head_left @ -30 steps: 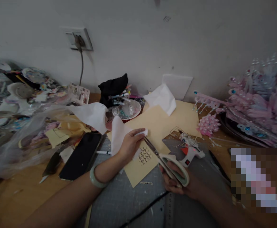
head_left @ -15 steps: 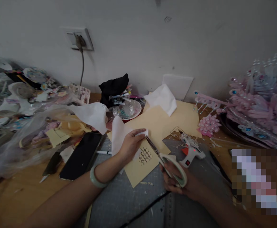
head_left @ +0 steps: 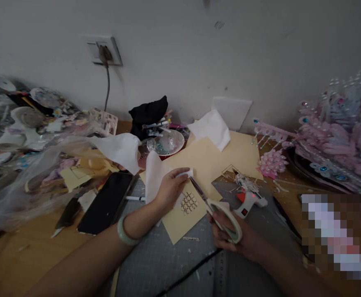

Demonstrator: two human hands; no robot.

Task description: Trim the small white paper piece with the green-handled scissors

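My left hand (head_left: 169, 189) pinches a small flat white piece (head_left: 191, 173) over the pale-yellow honeycomb-patterned paper (head_left: 176, 230) — my right hand (head_left: 244, 245), right of that paper, curls round cream-handled metal scissors (head_left: 210, 204).

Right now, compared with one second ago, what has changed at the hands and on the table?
The scissors in the right hand have shifted a little: their outer handle swung slightly left. Nothing was picked up or let go. The left hand still pinches the white piece; the phone, glue gun and yellow paper stayed.
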